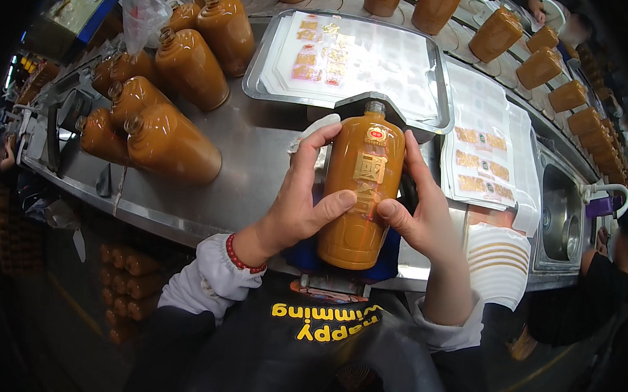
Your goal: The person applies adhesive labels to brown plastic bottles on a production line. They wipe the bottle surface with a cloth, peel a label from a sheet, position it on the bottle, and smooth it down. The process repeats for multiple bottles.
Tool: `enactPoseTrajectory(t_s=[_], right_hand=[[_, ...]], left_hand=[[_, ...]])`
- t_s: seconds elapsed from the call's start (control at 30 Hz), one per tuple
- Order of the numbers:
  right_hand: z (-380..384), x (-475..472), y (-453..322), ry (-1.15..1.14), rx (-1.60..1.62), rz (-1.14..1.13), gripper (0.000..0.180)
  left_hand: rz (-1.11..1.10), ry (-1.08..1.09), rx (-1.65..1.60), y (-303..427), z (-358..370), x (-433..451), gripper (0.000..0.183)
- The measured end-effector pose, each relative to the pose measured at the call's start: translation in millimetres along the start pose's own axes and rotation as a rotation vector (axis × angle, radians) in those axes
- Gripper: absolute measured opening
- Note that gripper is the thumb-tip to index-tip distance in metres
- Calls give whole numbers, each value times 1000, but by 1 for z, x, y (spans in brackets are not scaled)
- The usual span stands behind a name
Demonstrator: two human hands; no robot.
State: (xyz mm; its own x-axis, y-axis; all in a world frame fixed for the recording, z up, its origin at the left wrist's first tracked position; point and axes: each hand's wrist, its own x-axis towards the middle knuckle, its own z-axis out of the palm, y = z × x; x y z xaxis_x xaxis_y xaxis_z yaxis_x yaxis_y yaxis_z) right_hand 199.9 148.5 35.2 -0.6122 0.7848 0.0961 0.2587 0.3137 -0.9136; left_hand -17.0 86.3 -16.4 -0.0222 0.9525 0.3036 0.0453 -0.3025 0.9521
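Note:
A glossy brown bottle (340,208) with a bare threaded neck lies tilted in front of me, its neck pointing away. Gold decals and a red-and-gold emblem run down its face. From the left side my left hand (300,200) grips it, thumb pressed on the lower gold decal. My right hand (426,213) holds the opposite side, its thumb beside that same decal. A dark blue cloth (388,260) shows beneath the bottle's base. Behind the left fingertips sits a white cloth or sponge (313,134), partly hidden.
Several brown bottles (174,144) crowd the steel worktop (251,165) at left. A metal tray (253,87) holds decal sheets; more sheets (483,168) lie at right, near a sink (561,211). Bottles (496,34) line a conveyor behind. Another person (583,298) is at far right.

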Motion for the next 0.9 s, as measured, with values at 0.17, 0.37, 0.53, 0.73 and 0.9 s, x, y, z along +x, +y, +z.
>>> enactPoseTrajectory(t_s=[0.17, 0.37, 0.53, 0.73, 0.9], right_hand=[[2, -1, -4, 3, -7, 25, 105], [1, -1, -8, -8, 3, 50, 106], [5, 1, -11, 5, -74, 31, 106], [3, 0, -14, -6, -19, 60, 105], [3, 0, -11, 9, 35, 59, 103]], left_hand=[[10, -11, -2, 3, 1, 0, 85], [-62, -24, -157, 4, 0, -1, 76], [-65, -49, -127, 1, -2, -1, 75], [-64, -49, -131, -1, -1, -2, 77], [-5, 20, -69, 5, 5, -2, 81]])
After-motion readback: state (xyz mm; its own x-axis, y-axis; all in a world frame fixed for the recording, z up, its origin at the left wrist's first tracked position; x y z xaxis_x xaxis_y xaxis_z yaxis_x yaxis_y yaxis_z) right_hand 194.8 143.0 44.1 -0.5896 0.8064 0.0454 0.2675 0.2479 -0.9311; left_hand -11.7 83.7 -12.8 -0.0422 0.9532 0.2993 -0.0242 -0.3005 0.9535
